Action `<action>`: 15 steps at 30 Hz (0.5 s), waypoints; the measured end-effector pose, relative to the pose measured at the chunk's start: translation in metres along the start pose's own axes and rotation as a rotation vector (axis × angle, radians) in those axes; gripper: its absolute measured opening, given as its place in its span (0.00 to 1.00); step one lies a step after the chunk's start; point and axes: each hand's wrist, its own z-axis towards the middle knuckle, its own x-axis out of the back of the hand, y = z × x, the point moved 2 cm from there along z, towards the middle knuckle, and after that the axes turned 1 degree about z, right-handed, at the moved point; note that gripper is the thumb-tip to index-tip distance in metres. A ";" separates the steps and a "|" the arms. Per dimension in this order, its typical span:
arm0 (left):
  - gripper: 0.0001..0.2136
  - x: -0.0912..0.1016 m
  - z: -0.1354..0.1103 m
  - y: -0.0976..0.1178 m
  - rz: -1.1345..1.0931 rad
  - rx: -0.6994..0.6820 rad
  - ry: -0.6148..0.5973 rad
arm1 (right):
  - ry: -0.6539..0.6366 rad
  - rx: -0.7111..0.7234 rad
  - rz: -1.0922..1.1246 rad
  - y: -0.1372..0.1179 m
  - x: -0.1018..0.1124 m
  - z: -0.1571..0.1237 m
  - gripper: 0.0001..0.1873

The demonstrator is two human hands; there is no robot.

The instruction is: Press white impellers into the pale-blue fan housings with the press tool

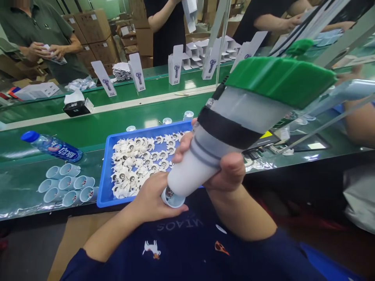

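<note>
Currently, both hands are occupied at the near edge of the tabletop (23,177). The right hand (225,175) is wrapped around a frosted white cylinder (187,175), thumb and fingers on opposite sides, its green cap (278,80) tilted up and away. The left hand (154,197) is curled around a light-blue cup (175,201) at the cylinder's lower end; they appear to touch, though the contact is partly hidden. Behind, a blue tray (106,171) of white fan wheels (131,156) lies along that near edge, with grouped cups (66,183) beyond its left side and a bottle (55,148) behind them.
</note>
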 end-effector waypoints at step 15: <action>0.24 -0.008 -0.010 -0.011 -0.313 0.192 0.072 | -0.176 0.086 -0.056 0.015 -0.009 -0.010 0.26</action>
